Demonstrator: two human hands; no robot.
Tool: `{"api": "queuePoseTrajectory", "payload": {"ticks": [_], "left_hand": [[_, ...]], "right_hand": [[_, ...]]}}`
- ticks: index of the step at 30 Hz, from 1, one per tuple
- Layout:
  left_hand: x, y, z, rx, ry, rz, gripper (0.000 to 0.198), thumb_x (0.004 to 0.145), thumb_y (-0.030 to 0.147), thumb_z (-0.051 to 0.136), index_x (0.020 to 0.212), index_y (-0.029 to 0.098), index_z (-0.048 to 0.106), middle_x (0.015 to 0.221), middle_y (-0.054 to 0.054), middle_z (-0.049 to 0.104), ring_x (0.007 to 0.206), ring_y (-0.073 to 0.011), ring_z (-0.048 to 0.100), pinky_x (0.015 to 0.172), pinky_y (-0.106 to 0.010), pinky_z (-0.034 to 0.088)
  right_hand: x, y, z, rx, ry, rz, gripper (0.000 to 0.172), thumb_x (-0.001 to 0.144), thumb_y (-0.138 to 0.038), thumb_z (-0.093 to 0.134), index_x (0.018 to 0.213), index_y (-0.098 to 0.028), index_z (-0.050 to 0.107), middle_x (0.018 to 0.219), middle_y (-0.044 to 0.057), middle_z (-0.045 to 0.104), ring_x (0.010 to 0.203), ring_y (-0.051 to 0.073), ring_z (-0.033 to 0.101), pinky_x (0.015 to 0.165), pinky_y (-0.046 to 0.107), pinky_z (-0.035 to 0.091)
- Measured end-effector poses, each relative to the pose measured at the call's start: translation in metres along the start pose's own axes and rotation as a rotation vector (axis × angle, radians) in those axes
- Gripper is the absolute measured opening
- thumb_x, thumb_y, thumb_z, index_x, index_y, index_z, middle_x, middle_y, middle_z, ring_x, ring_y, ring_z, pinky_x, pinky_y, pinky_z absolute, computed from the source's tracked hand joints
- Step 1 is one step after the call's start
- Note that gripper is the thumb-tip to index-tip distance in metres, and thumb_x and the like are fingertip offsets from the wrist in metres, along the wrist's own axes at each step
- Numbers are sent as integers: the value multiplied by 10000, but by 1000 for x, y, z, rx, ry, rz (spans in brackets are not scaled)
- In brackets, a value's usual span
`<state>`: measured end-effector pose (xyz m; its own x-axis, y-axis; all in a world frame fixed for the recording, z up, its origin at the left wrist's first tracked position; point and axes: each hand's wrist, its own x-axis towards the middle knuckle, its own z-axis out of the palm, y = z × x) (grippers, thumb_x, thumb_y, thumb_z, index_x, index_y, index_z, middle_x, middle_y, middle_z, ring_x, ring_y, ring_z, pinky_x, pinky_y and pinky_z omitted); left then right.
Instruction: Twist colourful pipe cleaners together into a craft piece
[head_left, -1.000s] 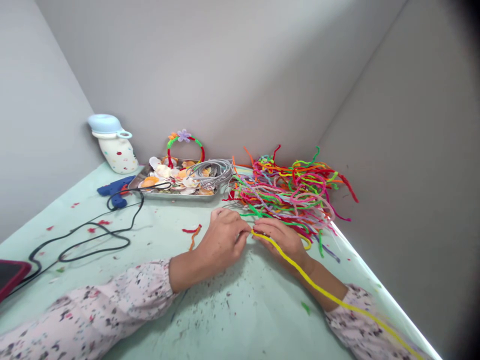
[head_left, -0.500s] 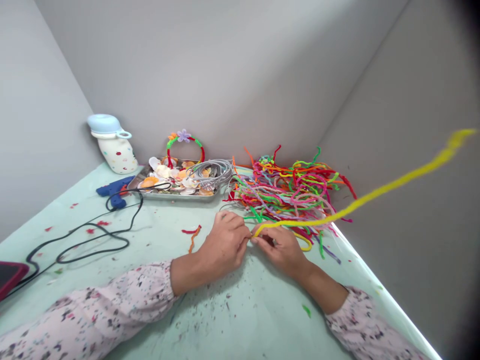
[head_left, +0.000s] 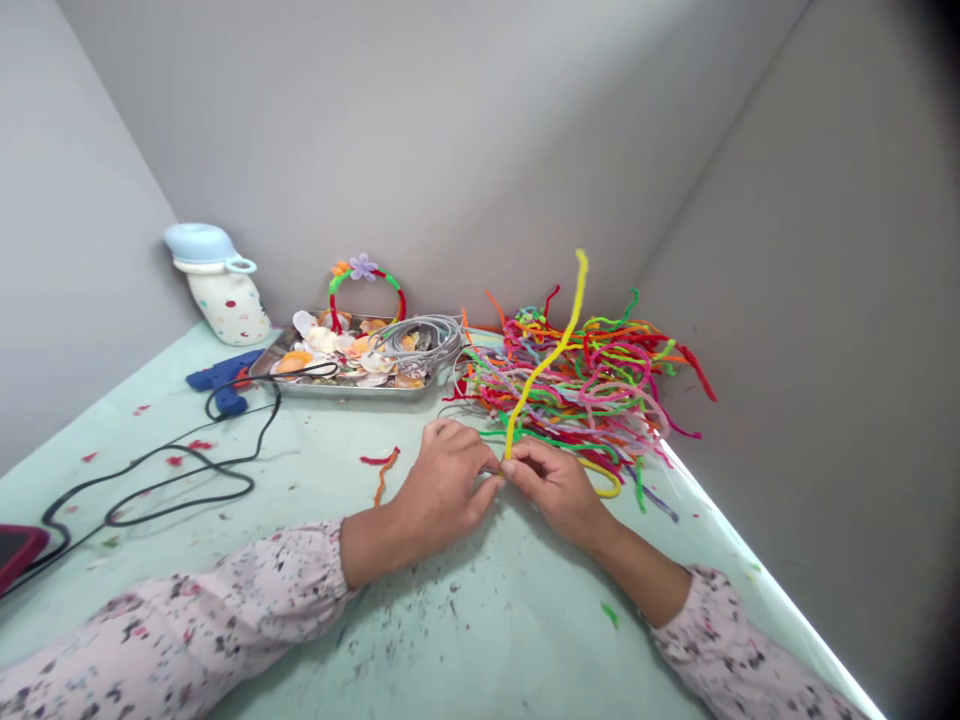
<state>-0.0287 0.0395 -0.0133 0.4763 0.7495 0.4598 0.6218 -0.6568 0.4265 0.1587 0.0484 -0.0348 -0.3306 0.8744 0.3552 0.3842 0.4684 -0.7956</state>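
A fuzzy yellow pipe cleaner [head_left: 546, 362] rises from between my fingertips, its free end pointing up and bending slightly right. My right hand [head_left: 559, 492] pinches its lower end between thumb and forefinger. Right beside it, my left hand [head_left: 448, 478] is closed in a pinch, its fingertips almost touching the right ones. A thin dark sliver shows between the left fingers, too small to name. Just behind both hands lies a tangled heap of coloured pipe cleaners [head_left: 600, 385].
A metal tray [head_left: 352, 390] holds shells, a coil of grey wire [head_left: 442, 345] and a decorated headband [head_left: 402, 300]. Left of it are a blue glue gun [head_left: 225, 375], its black cord [head_left: 180, 512] and a lidded bottle [head_left: 229, 305]. Pipe cleaner scraps [head_left: 385, 475] lie near my left hand.
The yellow pipe cleaner's long free end has swung from stretching far right to standing upright above my fingers. Both hands stay nearly in place.
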Motion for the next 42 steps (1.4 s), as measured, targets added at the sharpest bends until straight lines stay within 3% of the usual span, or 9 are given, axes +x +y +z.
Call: {"api": "queuePoseTrajectory", "payload": {"ticks": [10,17,22,42], "left_hand": [[-2,-1,3,86,10,60,121,849,201,552,742,175,601,761,-29,578,817,-196,505,897,-405,350],[0,-2,1,9,2,18,103,862,192,546,790,184,619,777,-20,596,820,-188,520,908,-405,339],[3,-1,-5,-42,14,-21,100,858,189,526,827,187,621,796,-24,598,847,-199,519,889,-401,343],[1,-3,-5,-95,79,1,159,892,199,518,914,206,676,805,-20,633,841,-183,541,849,-370,355]], "right_hand": [[0,-2,3,13,-33,27,199,908,-306,525,772,-193,617,663,-29,524,606,114,476,549,217,379],[-1,-1,6,131,38,111,169,875,-328,578,776,-191,590,624,-41,536,555,105,507,535,214,420],[-4,4,9,181,100,-50,130,834,-304,652,873,-217,563,843,8,606,724,132,592,657,252,514],[-4,6,4,-143,227,-305,82,859,-212,634,940,-224,639,902,41,680,817,156,650,665,262,551]]}}
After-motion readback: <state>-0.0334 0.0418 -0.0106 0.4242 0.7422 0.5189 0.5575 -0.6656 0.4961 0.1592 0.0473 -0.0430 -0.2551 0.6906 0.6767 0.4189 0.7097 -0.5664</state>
